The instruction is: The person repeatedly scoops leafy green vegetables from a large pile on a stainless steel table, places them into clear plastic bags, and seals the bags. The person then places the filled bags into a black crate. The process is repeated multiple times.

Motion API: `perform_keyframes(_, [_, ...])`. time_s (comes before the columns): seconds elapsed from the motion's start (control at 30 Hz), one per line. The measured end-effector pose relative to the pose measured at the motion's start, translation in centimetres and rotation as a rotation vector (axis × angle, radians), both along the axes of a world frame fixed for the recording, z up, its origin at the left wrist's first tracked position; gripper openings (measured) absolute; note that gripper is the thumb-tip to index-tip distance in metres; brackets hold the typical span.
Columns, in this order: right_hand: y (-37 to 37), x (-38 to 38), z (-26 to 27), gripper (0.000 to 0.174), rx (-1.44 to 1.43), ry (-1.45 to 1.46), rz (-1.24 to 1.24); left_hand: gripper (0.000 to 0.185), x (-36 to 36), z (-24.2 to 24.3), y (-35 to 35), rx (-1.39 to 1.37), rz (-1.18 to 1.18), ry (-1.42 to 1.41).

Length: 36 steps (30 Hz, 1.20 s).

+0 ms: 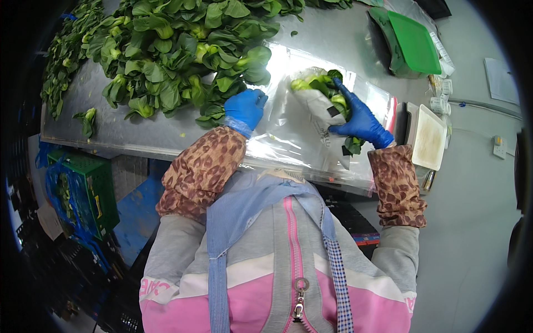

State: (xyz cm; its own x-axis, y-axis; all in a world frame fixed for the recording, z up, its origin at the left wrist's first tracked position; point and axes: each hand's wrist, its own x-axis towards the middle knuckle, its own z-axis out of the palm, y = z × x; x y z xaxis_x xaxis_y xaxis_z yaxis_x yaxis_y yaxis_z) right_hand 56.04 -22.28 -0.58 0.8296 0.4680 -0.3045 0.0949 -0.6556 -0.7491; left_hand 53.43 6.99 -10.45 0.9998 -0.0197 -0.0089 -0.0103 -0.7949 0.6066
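Note:
My left hand, in a blue glove, is at the near right edge of a heap of bok choy. Its fingers are curled down beside the leaves, and their undersides are hidden. With fingers and thumb spread around it, my right hand, also gloved in blue, grips a clear printed plastic bag with bok choy inside. Green stems show at the bag's far end, and leaves come out near my thumb. Beneath it lies a stack of flat clear plastic bags on the metal table.
At the table's right end are a green plastic tray, a white tray and label rolls. A loose bok choy lies near the left edge. Below left stands a green crate with blue plastic over it.

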Motion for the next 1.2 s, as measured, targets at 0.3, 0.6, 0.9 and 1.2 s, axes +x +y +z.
perform_keyframes(0.3, [-5.0,1.0,3.9,0.104,0.042,-0.155,-0.072,0.02,0.8,1.8,2.9,-0.023,0.263,-0.103])
perform_keyframes(0.6, [-12.9,-2.4,4.7,0.102,0.041,-0.09,-0.171,0.064,4.1,6.4,3.6,0.776,0.298,-0.214])
perform_keyframes(0.9, [-19.9,-5.7,0.6,0.102,0.175,0.136,-0.245,0.05,-9.2,4.9,-14.9,0.287,-0.13,0.252])
perform_keyframes(1.2, [-22.2,-7.2,1.0,0.101,0.209,0.013,-0.19,0.08,-7.7,-1.1,-7.8,0.809,-0.118,0.314])
